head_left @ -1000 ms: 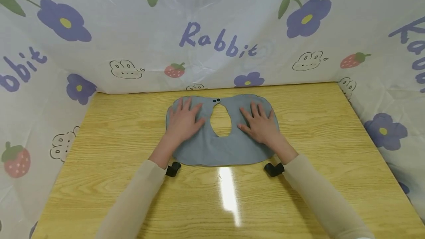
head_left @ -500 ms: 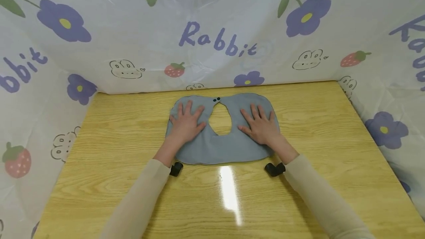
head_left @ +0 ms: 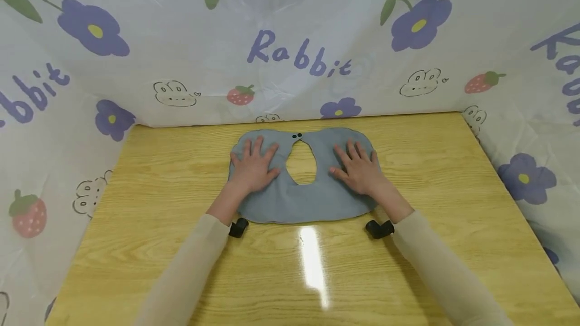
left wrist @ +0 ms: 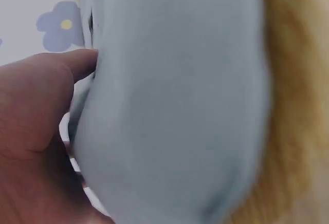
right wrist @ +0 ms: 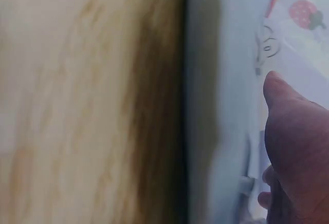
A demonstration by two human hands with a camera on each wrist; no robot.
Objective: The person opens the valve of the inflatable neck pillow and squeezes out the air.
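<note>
A blue-grey baby bib (head_left: pixel 308 205) lies spread on the table, its oval neck opening showing bare wood. At the far edge, two dark snaps (head_left: pixel 296 136) sit side by side where the neck ends meet. My left hand (head_left: pixel 251 171) rests on the bib's left side with fingers spread. On the other side my right hand (head_left: pixel 360 172) lies on the fabric, fingers also spread. Close up in the left wrist view, the bib (left wrist: pixel 175 95) bulges beside the left thumb. The right wrist view shows the right thumb (right wrist: pixel 293 126) next to blurred bib fabric (right wrist: pixel 221 106).
The bib lies on a wood-grain table (head_left: pixel 158 175). A white printed curtain (head_left: pixel 204 54) with flowers and rabbits encloses the back and both sides. Black wrist camera mounts (head_left: pixel 379 229) stick out under the forearms near the bib's front corners.
My right hand has shifted slightly to the right on the bib. The left hand has barely moved, and the bib's outline is a little changed at the left.
</note>
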